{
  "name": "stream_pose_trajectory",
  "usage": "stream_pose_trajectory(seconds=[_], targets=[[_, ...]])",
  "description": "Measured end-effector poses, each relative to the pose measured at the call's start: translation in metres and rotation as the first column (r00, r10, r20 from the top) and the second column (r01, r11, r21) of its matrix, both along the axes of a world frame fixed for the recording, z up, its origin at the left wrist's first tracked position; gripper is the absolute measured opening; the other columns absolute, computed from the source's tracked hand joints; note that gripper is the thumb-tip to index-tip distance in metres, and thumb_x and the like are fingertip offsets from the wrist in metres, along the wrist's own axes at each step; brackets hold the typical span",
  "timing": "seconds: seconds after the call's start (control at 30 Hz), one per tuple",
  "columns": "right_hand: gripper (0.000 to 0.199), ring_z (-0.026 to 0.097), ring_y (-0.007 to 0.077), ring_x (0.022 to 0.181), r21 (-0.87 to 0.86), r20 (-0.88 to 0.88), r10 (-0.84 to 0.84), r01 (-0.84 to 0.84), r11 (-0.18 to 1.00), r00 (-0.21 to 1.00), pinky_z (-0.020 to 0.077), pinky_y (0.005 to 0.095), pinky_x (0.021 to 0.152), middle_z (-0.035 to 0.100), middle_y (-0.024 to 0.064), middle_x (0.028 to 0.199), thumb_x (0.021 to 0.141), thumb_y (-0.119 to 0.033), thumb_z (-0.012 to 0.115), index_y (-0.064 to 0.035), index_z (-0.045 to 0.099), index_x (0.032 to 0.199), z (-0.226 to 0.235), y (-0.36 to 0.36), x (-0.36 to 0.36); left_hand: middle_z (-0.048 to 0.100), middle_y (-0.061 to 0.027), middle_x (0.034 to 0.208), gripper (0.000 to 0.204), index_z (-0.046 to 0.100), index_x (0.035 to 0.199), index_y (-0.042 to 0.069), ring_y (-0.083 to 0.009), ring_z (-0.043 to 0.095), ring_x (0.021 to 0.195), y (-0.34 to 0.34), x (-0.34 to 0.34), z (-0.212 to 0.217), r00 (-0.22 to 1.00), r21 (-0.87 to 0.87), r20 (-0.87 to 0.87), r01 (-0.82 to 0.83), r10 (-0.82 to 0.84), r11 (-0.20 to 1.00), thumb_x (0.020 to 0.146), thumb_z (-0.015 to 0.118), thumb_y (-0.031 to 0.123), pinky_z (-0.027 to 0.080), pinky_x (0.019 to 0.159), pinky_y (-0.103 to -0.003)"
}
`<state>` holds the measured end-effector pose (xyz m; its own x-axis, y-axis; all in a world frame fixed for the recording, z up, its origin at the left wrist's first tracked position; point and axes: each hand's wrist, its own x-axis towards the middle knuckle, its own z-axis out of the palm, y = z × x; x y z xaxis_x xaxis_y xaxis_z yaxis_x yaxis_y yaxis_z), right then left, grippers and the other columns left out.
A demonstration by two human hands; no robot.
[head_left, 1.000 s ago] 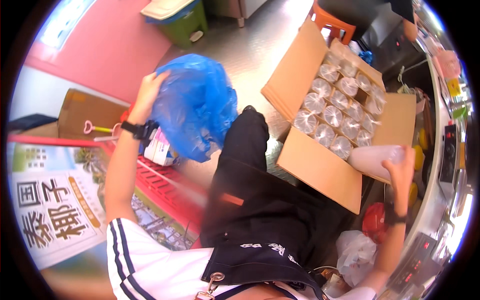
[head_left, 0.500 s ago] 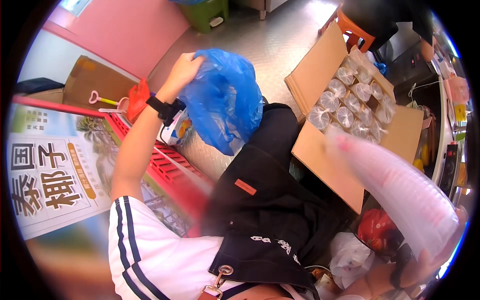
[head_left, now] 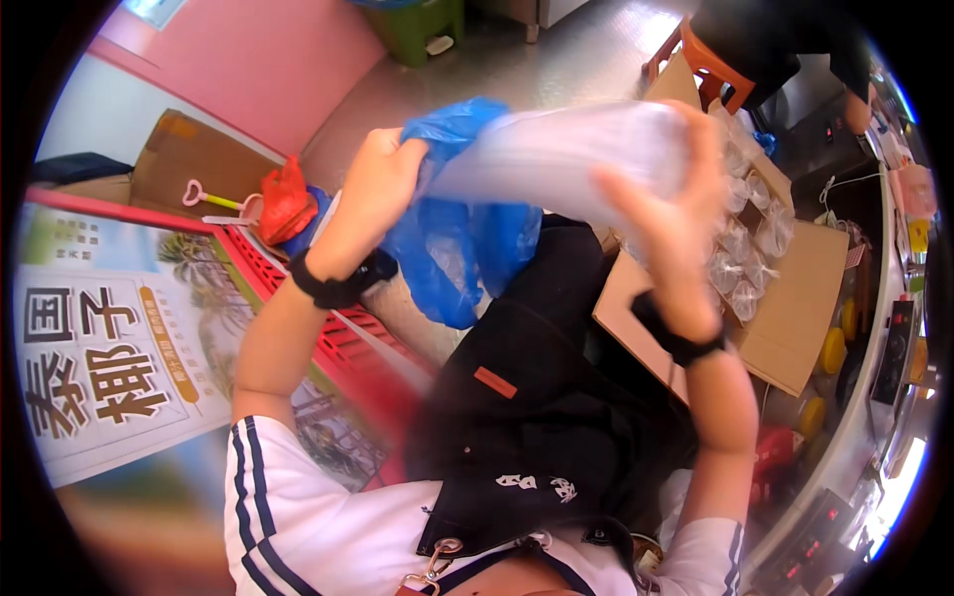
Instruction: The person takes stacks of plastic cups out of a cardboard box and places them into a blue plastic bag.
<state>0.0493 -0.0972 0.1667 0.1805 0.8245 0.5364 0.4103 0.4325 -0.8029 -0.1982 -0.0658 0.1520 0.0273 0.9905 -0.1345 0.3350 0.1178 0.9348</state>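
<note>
At the upper middle, my left hand (head_left: 383, 189) is closed on the rim of a blue plastic bag (head_left: 447, 263), which hangs down over my lap. My right hand (head_left: 676, 214) grips the wide end of a long sleeve of stacked plastic cups (head_left: 566, 159), wrapped in clear film. Motion smears the sleeve; its narrow end reaches the bag's mouth, close by my left hand. How far it goes inside is hard to make out. Right of my knees, an opened cardboard box (head_left: 795, 298) holds several similar film-wrapped stacks (head_left: 740, 258), partly hidden behind my right hand.
A red crate (head_left: 348, 343) with a printed poster (head_left: 109, 348) borders my left side. Beyond it are a red bag (head_left: 285, 204), a toy shovel (head_left: 224, 203) and a brown carton (head_left: 194, 159). An orange stool (head_left: 711, 65) and another person (head_left: 755, 50) are at the far right, beside a counter (head_left: 865, 368).
My right hand has swung the sleeve of cups from the lower right up and left to the blue bag. The left hand has shifted slightly right and down, still gripping the bag.
</note>
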Motion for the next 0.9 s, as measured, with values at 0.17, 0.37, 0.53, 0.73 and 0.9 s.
stream_pose_trajectory(seconds=[0.17, 0.37, 0.53, 0.73, 0.9], targets=[[0.076, 0.043, 0.0375, 0.107, 0.113, 0.562, 0.135, -0.238, 0.965, 0.816, 0.0341, 0.0445, 0.093, 0.047, 0.0214, 0.114, 0.062, -0.035, 0.077, 0.0032, 0.043, 0.117, -0.135, 0.040, -0.123, 0.056, -0.0043, 0.088, 0.021, 0.055, 0.100, -0.001, -0.0110, 0.053, 0.071, -0.039, 0.030, 0.078, 0.986, 0.340, 0.163, -0.015, -0.043, 0.940, 0.088, 0.046, 0.014, 0.041, 0.065, -0.022], [0.059, 0.050, 0.0334, 0.110, -0.470, 0.508, 0.713, -0.537, 0.700, 0.484, 0.0351, 0.0555, 0.097, 0.048, 0.0158, 0.122, 0.075, -0.026, 0.069, -0.0104, 0.043, 0.126, -0.150, 0.023, -0.117, 0.055, -0.0131, 0.113, 0.045, 0.043, 0.125, -0.004, -0.0192, 0.055, 0.098, 0.002, -0.041, 0.123, 0.976, 0.618, -0.213, 0.163, -0.035, 0.769, 0.083, 0.053, 0.009, 0.043, 0.086, -0.026], [0.021, 0.063, 0.0224, 0.080, -0.383, 0.032, 0.579, -0.525, 0.760, 0.815, 0.0486, 0.0320, 0.072, 0.065, 0.0114, 0.086, 0.080, -0.012, 0.062, -0.0045, 0.062, 0.100, -0.093, 0.006, 0.047, 0.058, -0.0085, 0.108, 0.034, 0.051, 0.118, 0.001, -0.0167, 0.056, 0.098, 0.030, -0.086, 0.053, 0.999, 0.537, -0.004, -0.036, 0.045, 0.843, 0.091, 0.050, 0.022, 0.046, 0.084, -0.031], [0.037, 0.059, 0.0378, 0.091, -0.607, 0.734, 0.108, 0.574, 0.550, 0.671, 0.0478, 0.0442, 0.080, 0.060, 0.0225, 0.096, 0.071, -0.018, 0.067, 0.0028, 0.052, 0.098, -0.198, -0.056, 0.238, 0.058, -0.0061, 0.110, 0.036, 0.054, 0.117, 0.005, -0.0160, 0.057, 0.098, 0.035, -0.091, 0.012, 0.882, -0.062, 0.416, -0.217, 0.223, 0.974, 0.093, 0.048, 0.031, 0.046, 0.086, -0.030], [0.065, 0.051, 0.0417, 0.106, -0.657, 0.723, 0.164, 0.592, 0.467, 0.671, 0.0442, 0.0463, 0.090, 0.052, 0.0251, 0.115, 0.066, -0.027, 0.077, 0.0048, 0.041, 0.110, -0.260, -0.079, 0.238, 0.058, -0.0068, 0.110, 0.034, 0.054, 0.116, 0.002, -0.0164, 0.057, 0.094, 0.032, -0.092, -0.005, 0.980, 0.108, -0.155, -0.108, 0.124, 0.988, 0.091, 0.049, 0.024, 0.044, 0.087, -0.028]])
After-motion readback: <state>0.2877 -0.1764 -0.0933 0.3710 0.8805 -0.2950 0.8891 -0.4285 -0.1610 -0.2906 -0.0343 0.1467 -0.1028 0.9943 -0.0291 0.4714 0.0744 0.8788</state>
